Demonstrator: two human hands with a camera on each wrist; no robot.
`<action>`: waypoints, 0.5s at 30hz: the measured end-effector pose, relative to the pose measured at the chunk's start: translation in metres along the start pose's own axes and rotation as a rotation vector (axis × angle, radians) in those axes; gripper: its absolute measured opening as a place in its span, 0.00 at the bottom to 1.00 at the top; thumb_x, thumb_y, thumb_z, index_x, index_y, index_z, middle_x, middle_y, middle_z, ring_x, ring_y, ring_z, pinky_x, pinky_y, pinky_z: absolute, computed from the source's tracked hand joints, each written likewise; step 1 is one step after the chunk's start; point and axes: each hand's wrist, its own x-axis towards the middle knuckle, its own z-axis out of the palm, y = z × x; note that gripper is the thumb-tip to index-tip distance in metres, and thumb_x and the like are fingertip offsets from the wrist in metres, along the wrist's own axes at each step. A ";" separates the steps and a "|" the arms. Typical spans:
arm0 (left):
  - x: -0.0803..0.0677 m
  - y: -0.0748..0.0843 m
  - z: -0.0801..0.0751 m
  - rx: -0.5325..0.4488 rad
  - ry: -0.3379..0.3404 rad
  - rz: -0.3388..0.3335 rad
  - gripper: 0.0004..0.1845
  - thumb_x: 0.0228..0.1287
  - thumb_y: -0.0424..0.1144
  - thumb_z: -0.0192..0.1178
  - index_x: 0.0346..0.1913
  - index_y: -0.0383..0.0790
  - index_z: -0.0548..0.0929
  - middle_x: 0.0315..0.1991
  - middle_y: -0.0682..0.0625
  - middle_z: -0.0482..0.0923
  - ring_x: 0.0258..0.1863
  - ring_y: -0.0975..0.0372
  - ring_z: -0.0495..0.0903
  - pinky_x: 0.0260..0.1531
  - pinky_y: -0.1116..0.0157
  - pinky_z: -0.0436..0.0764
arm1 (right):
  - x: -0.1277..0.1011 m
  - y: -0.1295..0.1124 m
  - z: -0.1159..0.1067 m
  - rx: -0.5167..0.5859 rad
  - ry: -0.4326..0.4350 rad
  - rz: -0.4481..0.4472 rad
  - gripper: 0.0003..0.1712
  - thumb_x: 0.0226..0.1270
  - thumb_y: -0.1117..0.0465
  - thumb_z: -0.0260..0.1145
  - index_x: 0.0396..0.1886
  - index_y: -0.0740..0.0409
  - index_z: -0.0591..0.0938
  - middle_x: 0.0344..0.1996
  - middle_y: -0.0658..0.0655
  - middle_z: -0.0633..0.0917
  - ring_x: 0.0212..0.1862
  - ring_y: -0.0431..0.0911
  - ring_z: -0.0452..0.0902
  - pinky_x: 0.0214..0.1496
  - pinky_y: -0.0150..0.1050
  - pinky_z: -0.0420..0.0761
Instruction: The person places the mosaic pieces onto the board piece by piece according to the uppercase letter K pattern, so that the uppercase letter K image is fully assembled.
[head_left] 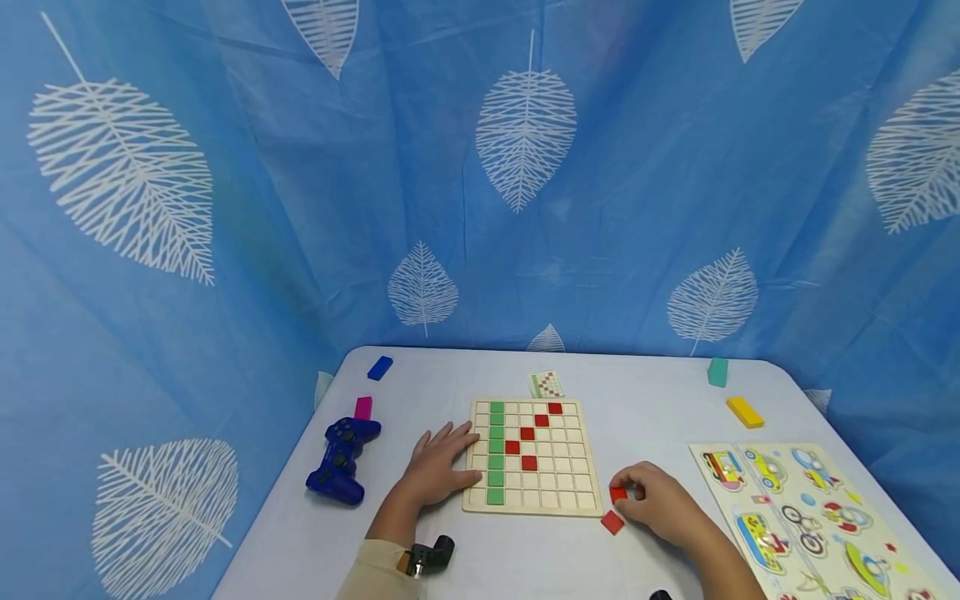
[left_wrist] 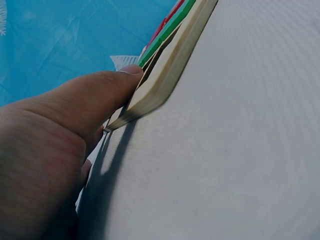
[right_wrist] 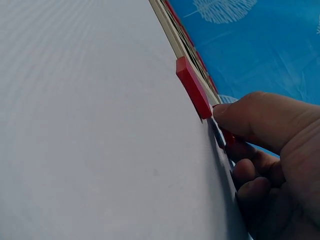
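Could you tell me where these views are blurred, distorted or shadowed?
Head view: wide-angle bend at the edges, sharp centre. Left wrist view: the left hand looms soft, casting a shadow beside the wooden board. Right wrist view: red tile crisp, right hand slightly soft.

My head camera looks down and forward over the table [head_left: 660, 400] from well above. Each wrist camera sits very near the tabletop, looking along it; all three share the board [head_left: 534, 454].
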 end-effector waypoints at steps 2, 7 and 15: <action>0.000 0.000 0.000 0.000 -0.003 -0.001 0.38 0.64 0.58 0.71 0.76 0.57 0.73 0.83 0.57 0.59 0.85 0.50 0.48 0.81 0.37 0.39 | 0.000 -0.004 0.001 -0.001 0.010 0.007 0.13 0.60 0.60 0.79 0.43 0.47 0.87 0.35 0.49 0.78 0.37 0.44 0.71 0.34 0.36 0.71; 0.000 0.000 -0.001 -0.005 -0.005 -0.006 0.39 0.64 0.59 0.71 0.76 0.57 0.73 0.83 0.57 0.59 0.85 0.50 0.48 0.81 0.37 0.38 | 0.002 -0.021 0.007 0.041 0.042 0.022 0.13 0.61 0.60 0.78 0.44 0.48 0.86 0.35 0.49 0.80 0.38 0.44 0.73 0.34 0.35 0.75; 0.001 0.000 0.000 -0.011 -0.002 -0.008 0.39 0.63 0.59 0.71 0.76 0.58 0.73 0.83 0.57 0.59 0.85 0.50 0.48 0.81 0.37 0.38 | 0.010 -0.051 0.025 0.092 0.086 -0.026 0.13 0.63 0.59 0.79 0.46 0.45 0.86 0.41 0.46 0.83 0.41 0.42 0.76 0.37 0.34 0.78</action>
